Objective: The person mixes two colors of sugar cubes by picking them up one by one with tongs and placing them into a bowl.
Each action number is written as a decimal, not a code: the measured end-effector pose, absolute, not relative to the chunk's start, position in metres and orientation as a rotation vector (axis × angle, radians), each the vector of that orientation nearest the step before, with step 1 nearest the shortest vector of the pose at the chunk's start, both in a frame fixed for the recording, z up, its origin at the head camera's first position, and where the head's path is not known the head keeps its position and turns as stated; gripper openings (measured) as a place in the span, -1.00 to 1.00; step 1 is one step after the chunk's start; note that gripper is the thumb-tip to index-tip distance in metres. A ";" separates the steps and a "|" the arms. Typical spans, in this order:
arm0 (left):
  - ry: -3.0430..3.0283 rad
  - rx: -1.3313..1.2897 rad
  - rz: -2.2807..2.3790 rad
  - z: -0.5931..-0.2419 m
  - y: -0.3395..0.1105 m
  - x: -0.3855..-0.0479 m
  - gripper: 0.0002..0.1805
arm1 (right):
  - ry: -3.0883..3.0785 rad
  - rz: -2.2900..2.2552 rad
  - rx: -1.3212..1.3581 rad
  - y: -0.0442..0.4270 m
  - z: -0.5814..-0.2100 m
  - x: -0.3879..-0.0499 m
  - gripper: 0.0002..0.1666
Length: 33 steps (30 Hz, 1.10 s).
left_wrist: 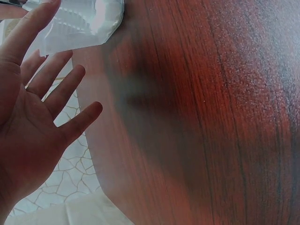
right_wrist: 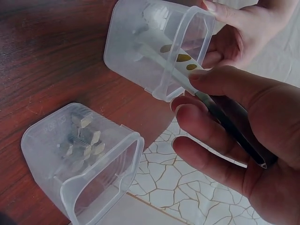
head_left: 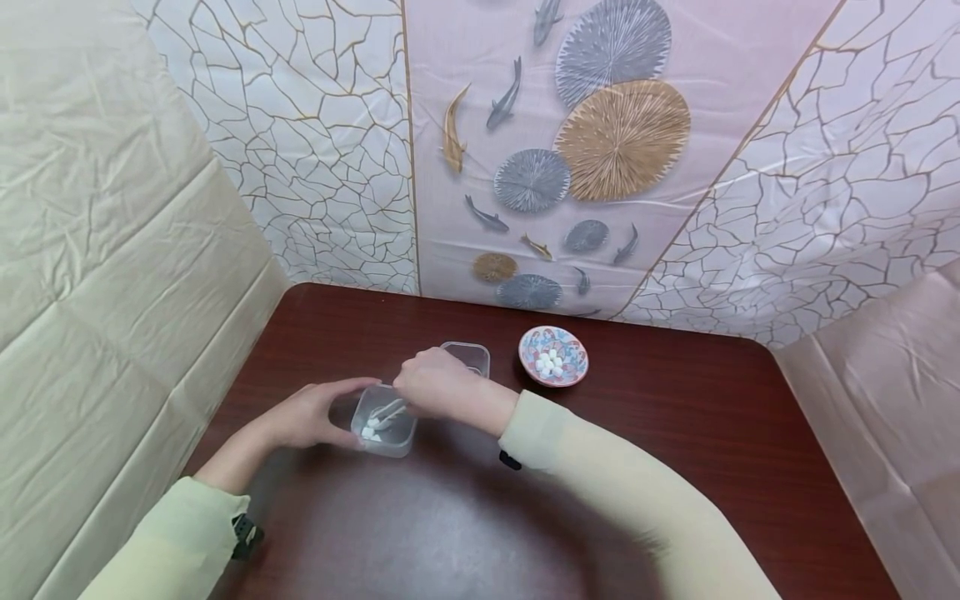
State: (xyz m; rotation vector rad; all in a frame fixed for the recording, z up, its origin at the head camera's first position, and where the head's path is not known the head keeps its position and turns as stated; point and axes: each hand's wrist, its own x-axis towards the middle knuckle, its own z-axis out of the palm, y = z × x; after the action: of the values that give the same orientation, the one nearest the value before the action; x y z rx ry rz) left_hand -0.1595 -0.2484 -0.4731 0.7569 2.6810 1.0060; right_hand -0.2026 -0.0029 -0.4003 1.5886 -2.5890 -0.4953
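In the head view my left hand steadies a clear plastic container, its thumb and index finger on two sides of it. The other fingers of this hand are spread and free in the left wrist view. My right hand grips tongs whose tips reach down into the container, beside small white cubes. The right wrist view shows the tongs' dark handle lying between thumb and fingers, with oval cutouts along the pale arm. Whether the tips hold a cube I cannot tell.
A second clear container, partly behind my right hand, holds several small pieces. To the right of it stands a patterned dish with several white cubes. Patterned cloth walls rise around the dark red table.
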 end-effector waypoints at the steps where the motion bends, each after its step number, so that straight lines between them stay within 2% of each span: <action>1: 2.681 0.756 1.007 -0.473 -0.248 -0.159 0.01 | -2.591 -0.484 1.588 -0.001 -0.400 -0.203 -0.91; 7: 2.677 0.744 1.015 -0.474 -0.248 -0.160 0.01 | -2.645 -0.359 1.600 0.014 -0.393 -0.206 -0.83; 20: 2.667 0.712 1.005 -0.473 -0.248 -0.160 0.02 | -2.719 0.143 1.671 0.061 -0.369 -0.218 -0.94; 33: 2.659 0.692 1.003 -0.473 -0.248 -0.159 0.02 | -2.729 0.523 1.638 0.104 -0.360 -0.227 -0.81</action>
State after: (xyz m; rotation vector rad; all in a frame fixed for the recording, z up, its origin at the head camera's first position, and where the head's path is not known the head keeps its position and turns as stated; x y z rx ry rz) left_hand -0.1589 -0.2478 -0.4733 0.6922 2.6594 1.0034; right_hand -0.2274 0.1044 -0.3599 1.6380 -2.7287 0.5232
